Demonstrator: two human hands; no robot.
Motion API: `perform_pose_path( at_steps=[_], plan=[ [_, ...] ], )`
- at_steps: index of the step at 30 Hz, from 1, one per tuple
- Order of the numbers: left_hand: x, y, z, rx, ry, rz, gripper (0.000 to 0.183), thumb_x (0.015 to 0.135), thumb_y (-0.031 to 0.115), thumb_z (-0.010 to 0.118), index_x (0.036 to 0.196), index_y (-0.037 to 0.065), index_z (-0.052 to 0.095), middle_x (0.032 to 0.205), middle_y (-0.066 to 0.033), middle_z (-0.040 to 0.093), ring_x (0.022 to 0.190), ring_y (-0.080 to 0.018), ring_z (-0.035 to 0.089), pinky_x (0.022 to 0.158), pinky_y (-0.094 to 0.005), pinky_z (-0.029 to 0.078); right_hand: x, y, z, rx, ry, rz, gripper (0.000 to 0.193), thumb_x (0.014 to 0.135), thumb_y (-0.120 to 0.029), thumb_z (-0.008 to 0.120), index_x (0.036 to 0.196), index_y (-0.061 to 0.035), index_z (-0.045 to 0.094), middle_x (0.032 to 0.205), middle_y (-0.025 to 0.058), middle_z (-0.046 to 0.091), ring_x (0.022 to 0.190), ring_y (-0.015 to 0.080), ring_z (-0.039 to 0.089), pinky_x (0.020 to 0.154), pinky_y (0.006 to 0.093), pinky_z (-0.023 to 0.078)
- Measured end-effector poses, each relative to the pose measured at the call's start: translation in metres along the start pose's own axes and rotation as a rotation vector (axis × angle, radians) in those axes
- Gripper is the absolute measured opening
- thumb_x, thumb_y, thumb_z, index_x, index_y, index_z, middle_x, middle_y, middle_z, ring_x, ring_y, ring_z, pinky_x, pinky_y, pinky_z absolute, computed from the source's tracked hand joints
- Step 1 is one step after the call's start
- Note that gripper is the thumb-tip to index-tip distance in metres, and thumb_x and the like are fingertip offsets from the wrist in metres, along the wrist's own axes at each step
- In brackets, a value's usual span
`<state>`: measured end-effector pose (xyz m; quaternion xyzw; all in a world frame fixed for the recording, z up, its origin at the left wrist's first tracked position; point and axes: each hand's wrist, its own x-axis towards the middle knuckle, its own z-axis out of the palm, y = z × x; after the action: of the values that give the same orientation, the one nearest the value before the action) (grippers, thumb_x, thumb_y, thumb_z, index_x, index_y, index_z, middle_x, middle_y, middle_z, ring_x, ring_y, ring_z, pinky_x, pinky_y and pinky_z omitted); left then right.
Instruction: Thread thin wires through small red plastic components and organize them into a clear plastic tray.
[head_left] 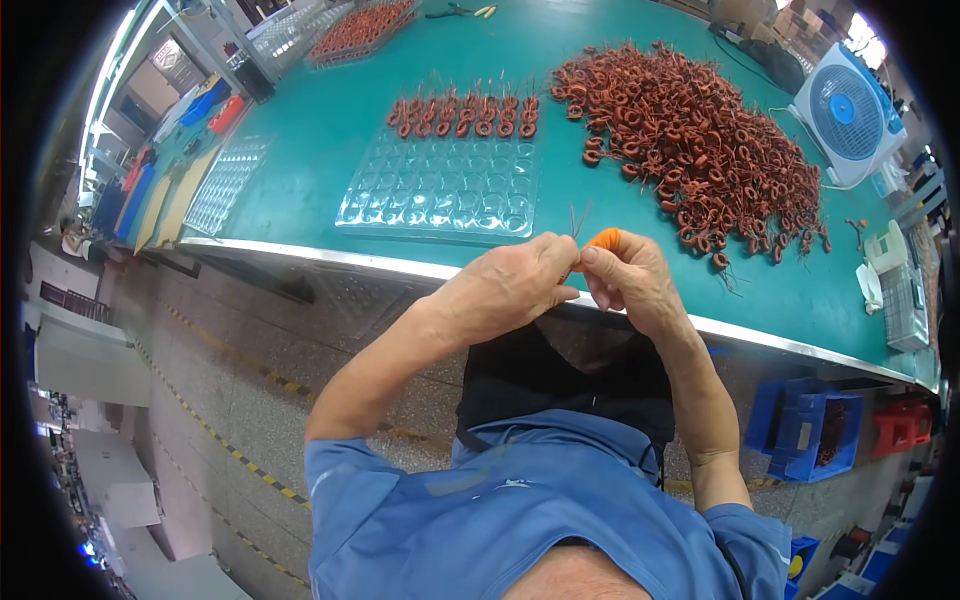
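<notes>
Head view: we pinch 1 small copper coil (603, 238) between left hand (510, 285) and right hand (630, 280), fingers closed on it. Likely light, stiff-bodied; thin leads at 12 o'clock bend easily, so grip the ring.

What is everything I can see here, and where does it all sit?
Table: one, green top with a metal edge, across the upper half.
Loose coils: a large pile, copper-brown, on the table to the right.
Clear tray: one, see-through with round pockets, centre of the table; its far row holds coils.
Second clear tray: one, at the table's left.
Fan: one, white and blue, far right.
Blue bins: a few, on the floor, lower right.
Left hand: pinching the wires of a coil.
Right hand: holding that orange coil over the table edge.
</notes>
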<state>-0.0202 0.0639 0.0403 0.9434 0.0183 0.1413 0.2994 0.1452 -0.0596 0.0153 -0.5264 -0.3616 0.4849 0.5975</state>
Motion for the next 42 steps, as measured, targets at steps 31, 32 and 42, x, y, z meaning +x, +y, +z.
perform_pose_path(
  at_steps=[31,32,42],
  plan=[
    [-0.009,0.012,0.076,-1.411,0.448,-0.291,0.010,0.098,0.012,0.051,0.094,0.005,0.046,0.062,-0.0024,0.047,0.047,-0.0087,0.041,0.043,-0.0219,0.035,-0.005,0.023,0.014,0.134,0.182,-0.255,0.031,0.099,-0.027,0.055,0.095,0.0002,0.069,0.063,-0.0028,0.050,0.048,0.0029,0.042,0.043,0.0175,0.031],
    [-0.008,0.013,0.077,-1.186,0.472,-0.280,0.010,0.099,0.012,0.051,0.094,0.005,0.046,0.062,-0.0017,0.047,0.047,-0.0080,0.042,0.043,-0.0221,0.034,-0.003,0.021,0.011,0.068,0.192,-0.224,0.030,0.098,-0.026,0.056,0.093,0.0004,0.069,0.061,-0.0030,0.049,0.047,0.0035,0.041,0.043,0.0180,0.030],
    [-0.010,0.010,0.073,-1.192,0.545,-0.243,0.012,0.100,0.014,0.049,0.095,0.004,0.045,0.068,-0.0014,0.050,0.051,-0.0067,0.046,0.046,-0.0206,0.036,0.002,0.010,0.008,-0.062,0.214,-0.145,0.026,0.094,-0.023,0.062,0.100,0.0018,0.066,0.064,-0.0007,0.054,0.053,0.0055,0.047,0.047,0.0188,0.034]
  ],
)
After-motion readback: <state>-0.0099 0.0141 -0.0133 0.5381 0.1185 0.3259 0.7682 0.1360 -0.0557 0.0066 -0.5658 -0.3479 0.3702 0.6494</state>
